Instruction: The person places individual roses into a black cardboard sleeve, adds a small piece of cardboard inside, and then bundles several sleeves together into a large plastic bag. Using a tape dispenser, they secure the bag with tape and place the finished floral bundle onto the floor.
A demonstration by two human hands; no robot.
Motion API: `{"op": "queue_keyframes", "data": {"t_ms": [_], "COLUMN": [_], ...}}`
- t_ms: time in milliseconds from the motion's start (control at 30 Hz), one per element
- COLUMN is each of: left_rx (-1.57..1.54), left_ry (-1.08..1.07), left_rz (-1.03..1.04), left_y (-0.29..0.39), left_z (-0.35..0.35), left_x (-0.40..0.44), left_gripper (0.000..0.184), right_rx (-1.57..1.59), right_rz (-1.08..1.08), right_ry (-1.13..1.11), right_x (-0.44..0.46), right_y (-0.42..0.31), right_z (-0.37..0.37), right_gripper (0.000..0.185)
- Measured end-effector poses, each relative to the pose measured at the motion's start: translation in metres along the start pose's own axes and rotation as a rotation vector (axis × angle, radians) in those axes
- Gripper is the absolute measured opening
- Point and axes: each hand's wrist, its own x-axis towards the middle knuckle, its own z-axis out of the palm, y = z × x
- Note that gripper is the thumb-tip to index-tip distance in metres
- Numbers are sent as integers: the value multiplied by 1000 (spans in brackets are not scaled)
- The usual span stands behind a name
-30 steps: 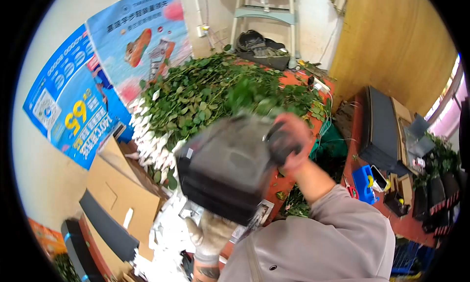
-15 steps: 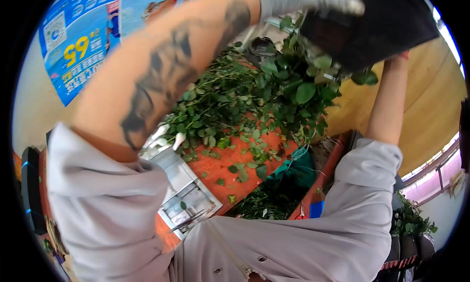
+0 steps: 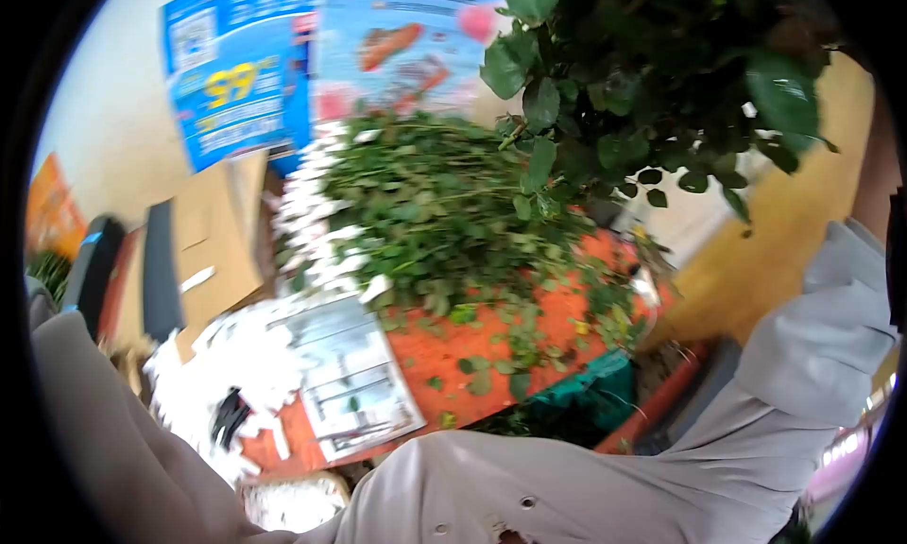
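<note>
A big bunch of dark green leafy stems (image 3: pixel 652 81) hangs in the air at the upper right, close to the camera, over the far right of the table. My right forearm (image 3: pixel 877 166) rises beside it at the right edge; the hand itself is hidden behind the leaves or cut off by the frame. My left sleeve (image 3: pixel 104 412) fills the lower left, and my left hand is out of the picture. A pile of leafy stems (image 3: pixel 444 204) lies on the orange-red tabletop (image 3: pixel 444 355), with white-wrapped ends toward the left.
A printed sheet (image 3: pixel 354 374) lies near the table's front edge beside heaped white pieces (image 3: pixel 227 355) and a small black item (image 3: pixel 230 415). Cardboard (image 3: pixel 222 232) stands at left under wall posters (image 3: pixel 236 81). A green bag (image 3: pixel 595 393) hangs open at the front edge. Loose leaves are scattered about.
The black box-like object and my gloved left hand have left view. The leafy bunch has come up closer to the camera. My view has swung left, showing more of the table's left side.
</note>
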Motion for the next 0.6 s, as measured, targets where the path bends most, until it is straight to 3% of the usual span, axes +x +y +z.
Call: {"op": "queue_keyframes", "data": {"t_ms": [133,267,433,600], "left_rx": [194,461,853,1217], "left_ry": [93,234,420,529], "left_rz": [-267,-596,-933,-1208], "left_y": [75,178,328,447], "left_z": [-17,-20,-1,34], "left_x": [-97,-170,-211,-208], "left_gripper": [38,36,34,32], "right_rx": [337,686,1091,1404], "right_rz": [-101,-258,-447,-569], "right_ry": [-80,-140,-205,-259], "right_x": [2,6,-2,-23], "right_y": [-100,-255,-473,-664], "right_z": [100,162,161,94], "right_gripper": [50,49,48,46]}}
